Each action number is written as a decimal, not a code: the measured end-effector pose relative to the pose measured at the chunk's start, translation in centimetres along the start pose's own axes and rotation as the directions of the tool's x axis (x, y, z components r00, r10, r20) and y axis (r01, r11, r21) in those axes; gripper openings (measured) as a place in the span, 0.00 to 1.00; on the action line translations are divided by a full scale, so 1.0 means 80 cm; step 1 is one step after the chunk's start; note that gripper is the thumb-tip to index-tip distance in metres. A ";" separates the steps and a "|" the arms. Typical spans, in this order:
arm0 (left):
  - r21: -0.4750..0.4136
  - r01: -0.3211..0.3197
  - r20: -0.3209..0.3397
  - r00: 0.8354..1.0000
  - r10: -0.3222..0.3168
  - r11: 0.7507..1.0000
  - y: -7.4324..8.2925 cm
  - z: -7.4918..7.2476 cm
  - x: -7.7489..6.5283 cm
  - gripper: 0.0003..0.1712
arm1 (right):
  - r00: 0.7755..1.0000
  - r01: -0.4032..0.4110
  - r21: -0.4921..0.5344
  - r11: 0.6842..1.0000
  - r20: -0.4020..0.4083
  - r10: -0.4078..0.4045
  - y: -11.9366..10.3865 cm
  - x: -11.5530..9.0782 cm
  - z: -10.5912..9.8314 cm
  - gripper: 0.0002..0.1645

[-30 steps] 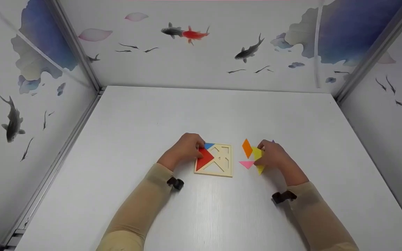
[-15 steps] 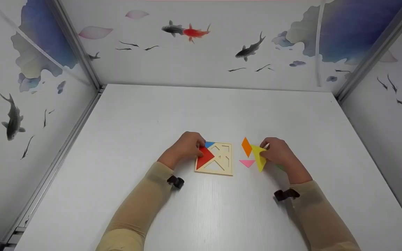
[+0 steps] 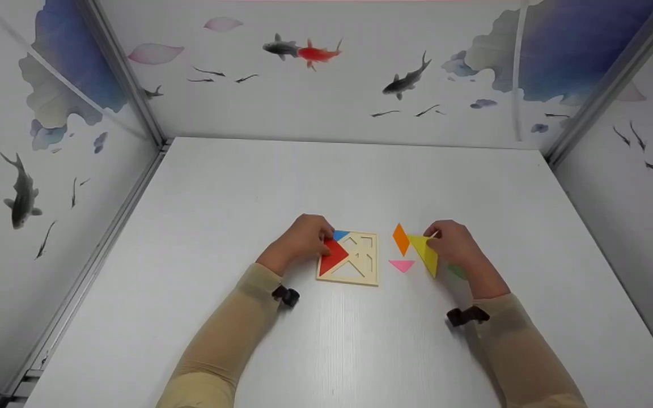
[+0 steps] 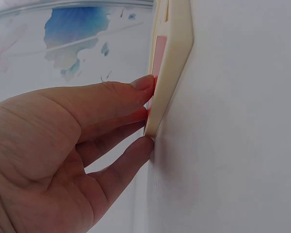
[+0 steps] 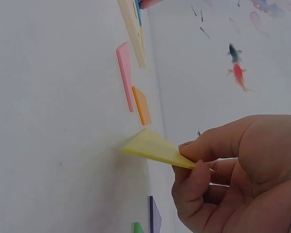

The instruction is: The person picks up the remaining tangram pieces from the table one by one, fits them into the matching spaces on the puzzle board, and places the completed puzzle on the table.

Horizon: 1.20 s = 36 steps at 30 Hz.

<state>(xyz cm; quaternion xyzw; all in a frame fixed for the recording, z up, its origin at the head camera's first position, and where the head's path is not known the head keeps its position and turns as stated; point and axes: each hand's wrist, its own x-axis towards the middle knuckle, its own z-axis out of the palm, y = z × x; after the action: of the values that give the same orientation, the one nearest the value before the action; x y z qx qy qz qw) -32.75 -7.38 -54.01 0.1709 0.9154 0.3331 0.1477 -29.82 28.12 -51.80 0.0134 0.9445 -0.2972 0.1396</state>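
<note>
A wooden tangram board (image 3: 370, 275) lies on the white table with a red triangle (image 3: 333, 258) and a blue piece (image 3: 340, 234) in its left part. My left hand (image 3: 302, 239) grips the board's left edge; the left wrist view has fingertips against the red piece and another digit at the board's rim (image 4: 177, 65). To the right of the board, my right hand (image 3: 456, 246) pinches a yellow triangle (image 3: 427, 259) at one end between thumb and finger. In the right wrist view the yellow triangle stands tilted, its far end off the table.
An orange parallelogram (image 3: 400, 239) and a pink triangle (image 3: 402, 266) lie between the board and my right hand. Partly behind that hand is a green piece (image 3: 457, 272); a purple piece (image 5: 155, 216) shows in the right wrist view. Printed walls (image 3: 326, 113) enclose the table.
The right hand has drawn back slightly to the right, with the yellow triangle turning and shifting in its fingers. More of the green piece shows. The left hand stays on the board.
</note>
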 end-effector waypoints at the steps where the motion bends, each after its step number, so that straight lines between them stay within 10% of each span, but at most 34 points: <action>1: 0.004 -0.001 -0.001 1.000 0.001 1.000 0.000 0.000 0.000 0.20 | 1.000 -0.001 0.005 1.000 -0.007 0.001 0.000 0.001 -0.001 0.18; 19: -0.022 0.012 -0.018 1.000 -0.012 1.000 0.003 -0.004 -0.002 0.20 | 0.991 0.026 0.130 0.991 -0.132 -0.009 -0.003 0.007 -0.009 0.20; 36: -0.013 0.045 0.002 0.999 -0.045 0.999 0.004 -0.001 -0.005 0.22 | 0.996 -0.049 0.318 0.947 -0.053 0.070 -0.009 0.007 -0.009 0.20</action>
<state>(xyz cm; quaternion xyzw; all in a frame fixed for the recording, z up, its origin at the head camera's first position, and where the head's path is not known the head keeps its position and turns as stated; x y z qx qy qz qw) -32.36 -7.34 -53.67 0.1498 0.9167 0.3355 0.1571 -30.65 27.90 -51.02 0.0736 0.8877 -0.4399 0.1144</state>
